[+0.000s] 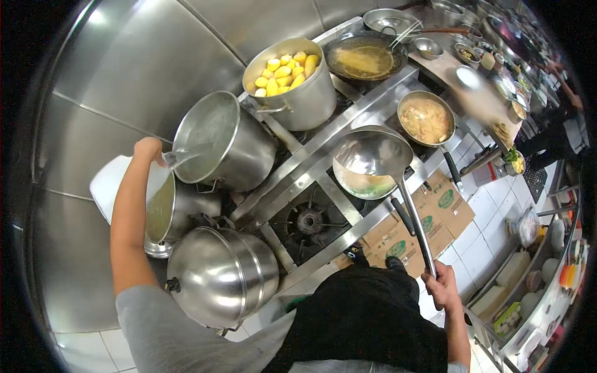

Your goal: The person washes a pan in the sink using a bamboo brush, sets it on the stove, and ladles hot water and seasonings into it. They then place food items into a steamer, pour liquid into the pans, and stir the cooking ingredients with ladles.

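My right hand (443,287) is closed around the long metal handle of a large ladle (385,146). The ladle's shiny bowl hangs over a frying pan (367,186) and hides most of it; a little pale and green food shows below. My left hand (149,151), fingers wrapped, grips a white container (115,186), partly hidden by my forearm. A clear, shiny streak runs from near that hand into the tilted tall pot (245,146); I cannot tell whether it is liquid or plastic. Another pot (186,214) with cloudy liquid stands below the left hand.
On the stove stand a pot of corn (289,115), a wok with yellowish liquid (360,59) and a pan of brown food (426,118). A domed lidded steamer (217,273) is close to my left. Flattened cardboard (441,208) covers floor tiles. A person (553,137) stands far right.
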A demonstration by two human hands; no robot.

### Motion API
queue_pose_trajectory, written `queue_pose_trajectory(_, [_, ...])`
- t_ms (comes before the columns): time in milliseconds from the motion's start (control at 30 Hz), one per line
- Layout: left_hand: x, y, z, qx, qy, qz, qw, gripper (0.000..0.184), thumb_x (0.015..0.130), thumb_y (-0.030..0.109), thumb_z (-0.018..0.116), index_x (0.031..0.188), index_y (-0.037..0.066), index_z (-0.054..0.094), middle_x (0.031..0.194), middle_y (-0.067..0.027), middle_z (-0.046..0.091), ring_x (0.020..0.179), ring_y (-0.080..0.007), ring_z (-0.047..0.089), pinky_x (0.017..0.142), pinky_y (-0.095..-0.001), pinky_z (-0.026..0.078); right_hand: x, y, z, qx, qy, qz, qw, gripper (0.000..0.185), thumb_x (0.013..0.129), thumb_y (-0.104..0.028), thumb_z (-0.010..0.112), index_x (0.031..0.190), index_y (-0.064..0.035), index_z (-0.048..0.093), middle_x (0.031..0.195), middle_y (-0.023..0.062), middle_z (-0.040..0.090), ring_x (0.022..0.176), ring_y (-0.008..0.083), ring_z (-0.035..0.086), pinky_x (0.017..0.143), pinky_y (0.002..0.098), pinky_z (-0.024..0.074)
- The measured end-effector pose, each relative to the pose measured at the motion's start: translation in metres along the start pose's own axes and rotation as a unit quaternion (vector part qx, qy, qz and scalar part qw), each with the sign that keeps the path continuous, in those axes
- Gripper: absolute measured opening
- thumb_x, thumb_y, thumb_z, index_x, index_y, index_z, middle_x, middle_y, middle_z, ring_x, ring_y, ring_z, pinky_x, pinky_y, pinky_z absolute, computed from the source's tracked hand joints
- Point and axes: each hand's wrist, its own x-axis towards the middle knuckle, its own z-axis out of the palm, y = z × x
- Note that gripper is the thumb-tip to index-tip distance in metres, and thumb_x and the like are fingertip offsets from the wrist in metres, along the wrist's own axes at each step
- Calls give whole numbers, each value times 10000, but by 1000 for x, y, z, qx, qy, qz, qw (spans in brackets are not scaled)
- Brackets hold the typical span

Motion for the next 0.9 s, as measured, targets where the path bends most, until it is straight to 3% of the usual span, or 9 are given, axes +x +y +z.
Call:
queue_pose_trajectory(133, [-5, -7, -15, 101, 61, -75, 990, 447, 746, 399, 824, 1023, 55, 761, 1118, -152, 723, 953, -317, 725, 700, -455, 583, -9, 5, -8, 12, -3, 16, 1000, 251, 830, -188, 696, 719, -53, 516, 566, -8, 517, 493, 80, 478, 442, 281, 387])
queue_pose_trajectory(233, [-19, -23, -22, 10, 154, -278, 948, 278, 882, 199, 638, 1120, 111, 752, 1153, -106, 726, 1066, -312, 701, 828, -499, 574, -10, 4, -19, 7, -20, 10, 1000, 226, 845, -190, 694, 734, -62, 543, 580, -21, 528, 511, 68, 482, 459, 267, 395])
queue_pose_trajectory(433, [-278, -5, -1, -263, 353, -371, 817, 498, 922, 490, 603, 943, 6, 720, 1005, -242, 709, 974, -404, 689, 802, -499, 555, 26, 20, -33, 63, -169, -26, 983, 119, 905, -104, 623, 852, -78, 519, 574, -5, 488, 445, 94, 464, 404, 261, 386])
queue_pose_trajectory(533, [-440, 81, 48, -382, 360, -439, 729, 646, 868, 569, 680, 832, -76, 665, 814, -294, 672, 784, -449, 673, 713, -521, 520, 52, 17, -27, 61, -300, -79, 949, 72, 901, -34, 524, 866, -71, 474, 554, 10, 435, 404, 124, 431, 371, 275, 367])
queue_pose_trajectory(600, [-547, 159, 79, -505, 241, -472, 681, 672, 877, 578, 653, 912, -94, 655, 1044, -331, 657, 977, -461, 652, 825, -519, 517, 65, 9, -25, 36, -379, -78, 921, 142, 911, -33, 563, 815, -81, 470, 548, 15, 460, 405, 129, 467, 381, 274, 408])
queue_pose_trajectory(700, [-689, 286, 151, -642, 110, -487, 582, 641, 872, 521, 688, 1034, -98, 640, 987, -321, 658, 1007, -452, 634, 880, -500, 496, 65, 9, -6, -3, -457, -109, 883, 102, 921, -76, 532, 852, -56, 460, 524, 31, 419, 370, 137, 416, 340, 280, 379])
queue_pose_trajectory(800, [-829, 408, 197, -724, -48, -587, 359, 469, 927, 410, 671, 946, -58, 638, 636, -159, 578, 542, -200, 624, 465, -339, 485, 45, 7, 16, -87, -527, -116, 838, 92, 927, -86, 548, 873, -45, 486, 531, 35, 441, 394, 139, 443, 363, 284, 392])
queue_pose_trajectory(833, [-885, 471, 243, -598, 74, -541, 587, 433, 937, 372, 665, 930, -59, 623, 612, -134, 558, 480, -202, 589, 451, -339, 491, 44, 10, 26, -110, -546, -106, 823, 90, 927, -89, 558, 881, -39, 498, 535, 37, 455, 406, 139, 455, 376, 284, 395])
queue_pose_trajectory(900, [-976, 542, 262, -572, 107, -650, 489, 422, 931, 331, 671, 989, -82, 607, 627, -124, 574, 427, -232, 581, 423, -360, 496, 30, 6, 47, -274, -578, -85, 764, 229, 945, -230, 609, 987, -5, 587, 788, 121, 596, 659, 230, 536, 577, 378, 426])
